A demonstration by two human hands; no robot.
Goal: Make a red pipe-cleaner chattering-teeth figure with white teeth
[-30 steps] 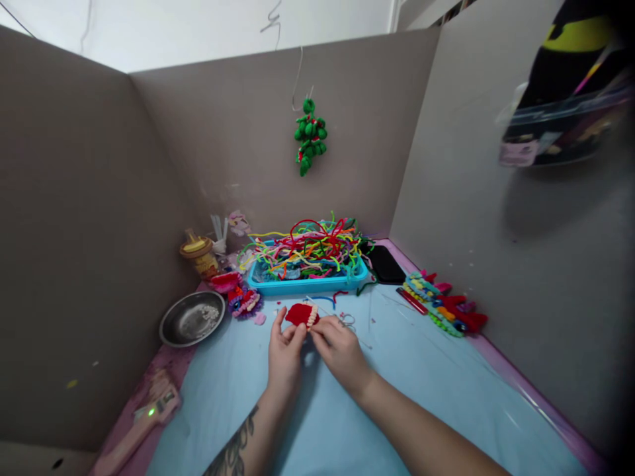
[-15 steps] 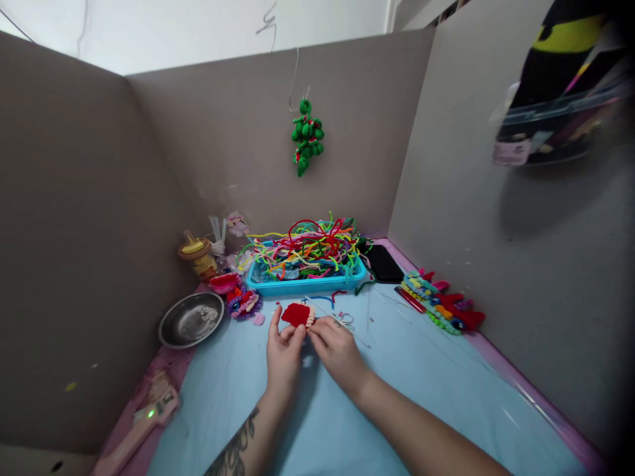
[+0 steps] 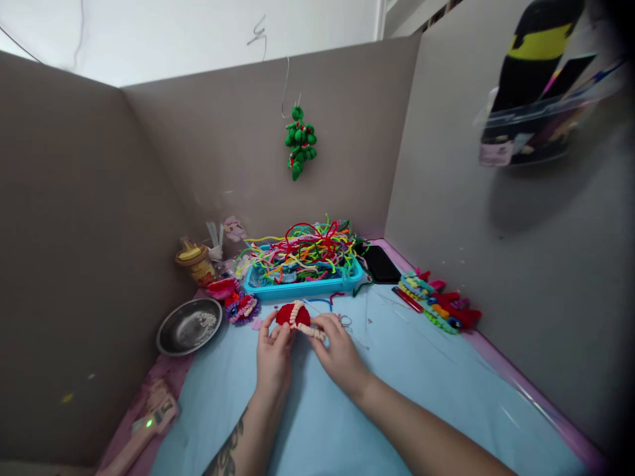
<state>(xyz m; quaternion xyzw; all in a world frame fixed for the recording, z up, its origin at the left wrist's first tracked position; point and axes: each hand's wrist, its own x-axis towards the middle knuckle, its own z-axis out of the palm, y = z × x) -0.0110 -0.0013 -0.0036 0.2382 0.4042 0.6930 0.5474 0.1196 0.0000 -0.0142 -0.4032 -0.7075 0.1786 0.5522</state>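
Note:
A red crocheted piece (image 3: 284, 314) with a cream, bumpy edging strip is held up between my two hands over the blue table cover. My left hand (image 3: 274, 344) pinches its left and lower side between thumb and fingers. The cream strip (image 3: 308, 330) runs across the red and out to the right, where my right hand (image 3: 336, 344) grips its end. Just behind the right hand lie small scissors (image 3: 346, 321), partly hidden, and a thin needle-like rod. A short blue yarn piece (image 3: 321, 303) rests beyond the work.
Behind stands a blue tray (image 3: 302, 289) heaped with coloured yarn. On the left are a metal bowl (image 3: 171, 348), a purple-red crocheted item (image 3: 241, 308), a cup (image 3: 199, 266) and a pink glue gun (image 3: 143, 433). To the right lie a black phone (image 3: 383, 266) and colourful crocheted pieces (image 3: 439, 304). Grey partitions enclose the table.
The red piece has been turned, so the cream edging now crosses it and stretches out to the right. My right hand has taken hold of that strip. The camera view has shifted slightly.

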